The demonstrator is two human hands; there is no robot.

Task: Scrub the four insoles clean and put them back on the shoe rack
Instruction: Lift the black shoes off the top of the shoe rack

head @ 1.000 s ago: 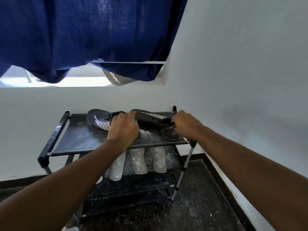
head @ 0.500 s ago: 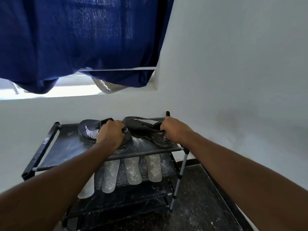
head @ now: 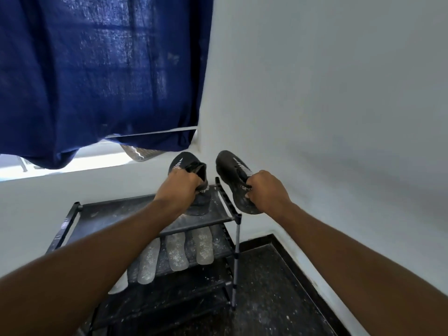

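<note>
Left hand [head: 180,187] and right hand [head: 265,190] each grip a shoe [head: 231,170]; a slip could drop one onto the insoles [head: 202,246] below

Both bare arms reach forward. The left hand [head: 180,187] grips a shoe [head: 194,180] at its collar; the right hand [head: 268,189] grips another shoe [head: 232,173], fingers curled.

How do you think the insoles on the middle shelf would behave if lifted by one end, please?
The insoles look thin and flat, so they would probably flop or bend. They seem light for their size. Their ends overhang the shelf edge, so a nudge might slide them off; the speckled dust could shed.
</note>
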